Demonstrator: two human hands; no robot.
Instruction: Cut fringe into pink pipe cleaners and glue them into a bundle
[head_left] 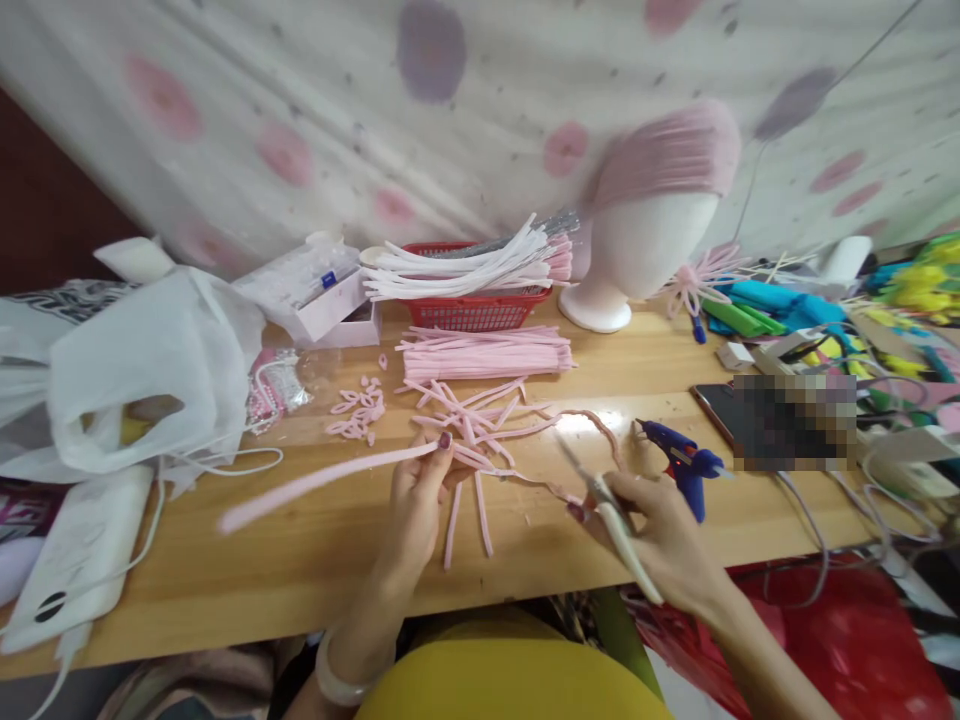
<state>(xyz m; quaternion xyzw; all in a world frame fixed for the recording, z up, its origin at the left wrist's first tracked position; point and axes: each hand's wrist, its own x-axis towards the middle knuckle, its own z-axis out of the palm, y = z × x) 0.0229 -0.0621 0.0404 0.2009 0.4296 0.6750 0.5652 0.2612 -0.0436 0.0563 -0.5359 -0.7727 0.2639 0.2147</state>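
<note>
We see a blurred pink strip (315, 485) and a half-masked phone (718, 412).
We find the strip's free end smeared, and the left hand (417, 500) covers where it is pinched. The right hand (660, 520) hides part of the scissors (616, 525), whose blades look blurred. Blocky pixels mask the phone's right part. White stems (457, 272) hide much of the red basket (469, 316). The edges crop the white bag (169, 325) and yellow bundle (922, 283), and we cannot read the white power bank's (97, 545) small markings.
</note>
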